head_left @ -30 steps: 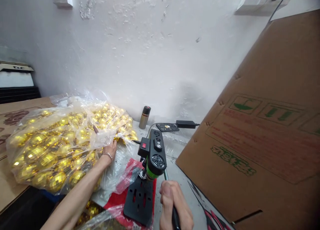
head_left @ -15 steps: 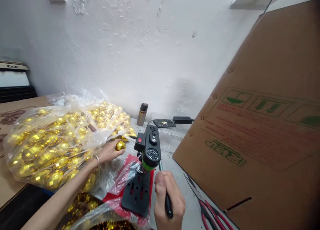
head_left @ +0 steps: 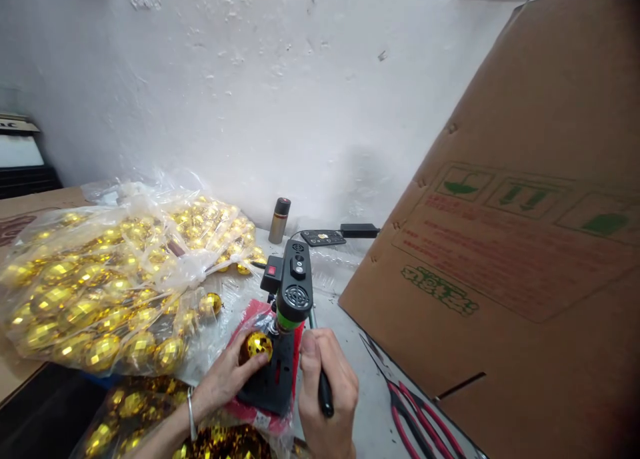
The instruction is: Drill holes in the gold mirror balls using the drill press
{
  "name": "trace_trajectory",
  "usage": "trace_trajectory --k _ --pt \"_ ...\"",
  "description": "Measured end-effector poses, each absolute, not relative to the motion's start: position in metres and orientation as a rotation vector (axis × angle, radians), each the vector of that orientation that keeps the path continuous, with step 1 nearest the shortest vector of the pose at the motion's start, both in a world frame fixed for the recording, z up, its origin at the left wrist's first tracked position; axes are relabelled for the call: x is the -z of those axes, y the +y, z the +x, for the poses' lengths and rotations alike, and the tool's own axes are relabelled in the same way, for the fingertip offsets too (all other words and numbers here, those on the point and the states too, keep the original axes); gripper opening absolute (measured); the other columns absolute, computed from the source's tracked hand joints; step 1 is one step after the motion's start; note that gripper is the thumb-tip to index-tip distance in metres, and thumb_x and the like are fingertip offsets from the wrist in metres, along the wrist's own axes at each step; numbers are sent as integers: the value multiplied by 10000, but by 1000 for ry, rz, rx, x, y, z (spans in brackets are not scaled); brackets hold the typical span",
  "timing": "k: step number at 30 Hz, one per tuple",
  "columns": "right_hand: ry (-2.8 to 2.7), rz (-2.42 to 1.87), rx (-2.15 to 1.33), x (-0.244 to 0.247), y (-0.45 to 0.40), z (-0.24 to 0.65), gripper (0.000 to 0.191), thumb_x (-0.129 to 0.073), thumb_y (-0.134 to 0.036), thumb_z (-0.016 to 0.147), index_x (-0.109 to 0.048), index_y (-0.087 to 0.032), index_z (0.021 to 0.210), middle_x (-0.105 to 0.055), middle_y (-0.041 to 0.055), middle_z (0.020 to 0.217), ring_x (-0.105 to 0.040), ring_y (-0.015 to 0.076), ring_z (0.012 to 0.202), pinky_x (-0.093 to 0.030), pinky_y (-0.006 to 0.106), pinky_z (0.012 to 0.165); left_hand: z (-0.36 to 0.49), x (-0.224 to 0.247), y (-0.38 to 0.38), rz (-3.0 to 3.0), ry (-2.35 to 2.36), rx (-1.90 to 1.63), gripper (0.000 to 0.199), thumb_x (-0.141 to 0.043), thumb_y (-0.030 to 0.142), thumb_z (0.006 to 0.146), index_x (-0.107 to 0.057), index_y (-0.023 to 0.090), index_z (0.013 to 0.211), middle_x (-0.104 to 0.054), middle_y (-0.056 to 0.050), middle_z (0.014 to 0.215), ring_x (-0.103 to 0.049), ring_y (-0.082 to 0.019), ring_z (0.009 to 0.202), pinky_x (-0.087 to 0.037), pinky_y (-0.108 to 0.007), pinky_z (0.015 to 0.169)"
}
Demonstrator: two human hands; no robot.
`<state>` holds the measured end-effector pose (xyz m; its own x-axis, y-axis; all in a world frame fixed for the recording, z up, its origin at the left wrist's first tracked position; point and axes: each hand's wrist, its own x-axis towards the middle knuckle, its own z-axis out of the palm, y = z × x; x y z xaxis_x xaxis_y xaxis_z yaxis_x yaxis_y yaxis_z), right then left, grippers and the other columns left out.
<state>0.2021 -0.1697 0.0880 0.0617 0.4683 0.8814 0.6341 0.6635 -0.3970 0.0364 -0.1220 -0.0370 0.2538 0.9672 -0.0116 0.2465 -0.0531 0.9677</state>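
Observation:
A small black bench drill press (head_left: 295,292) with a green band stands on a red plastic sheet (head_left: 257,312). My left hand (head_left: 227,372) grips a gold mirror ball (head_left: 259,346), holding it over the black base plate just under the drill's head. Whether the bit touches the ball I cannot tell. On the press's right side, the fingers of my right hand (head_left: 330,386) are wrapped round its black lever handle (head_left: 325,396). Another gold ball (head_left: 211,304) lies beside the clear bag.
A clear bag of gold balls (head_left: 100,286) fills the left, with more gold balls (head_left: 133,406) below. Red-handled scissors (head_left: 407,406) lie at right beside a large cardboard box (head_left: 500,212). Behind the press are a small bottle (head_left: 279,222), a phone (head_left: 323,237) and a black adapter (head_left: 359,230).
My left hand has brought a gold ball from beside the bag rightward and nearer, under the drill head. My right hand stays on the lever handle. The view has shifted slightly.

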Motion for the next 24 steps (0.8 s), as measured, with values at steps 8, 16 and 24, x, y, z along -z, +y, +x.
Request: trace_trajectory --k 8,16,24 --pt "-1586 -938 134 -85 -172 202 242 -429 -88 1047 -497 -233 865 -503 -48 721 -534 78 611 -456 174 583 41 51 -126 1952 1155 -806 593 -703 399 908 -522 259 1455 -716 -147 1366 -705 -353 1197 -556 -506 1052" --pt "-1579 -934 138 -85 -172 202 247 -440 -65 1030 -497 -233 859 -493 -49 715 -532 80 617 -465 176 595 48 46 -130 1981 1080 -769 520 -680 372 912 -535 212 1385 -714 -165 1321 -706 -348 1161 -560 -482 1017" --pt "-1570 -929 119 -82 -173 202 251 -429 -70 1037 -497 -232 858 -478 -54 722 -521 70 628 -465 157 607 52 43 -132 1951 1144 -734 585 -694 375 877 -528 195 1408 -700 -186 1367 -695 -377 1207 -542 -505 1036"
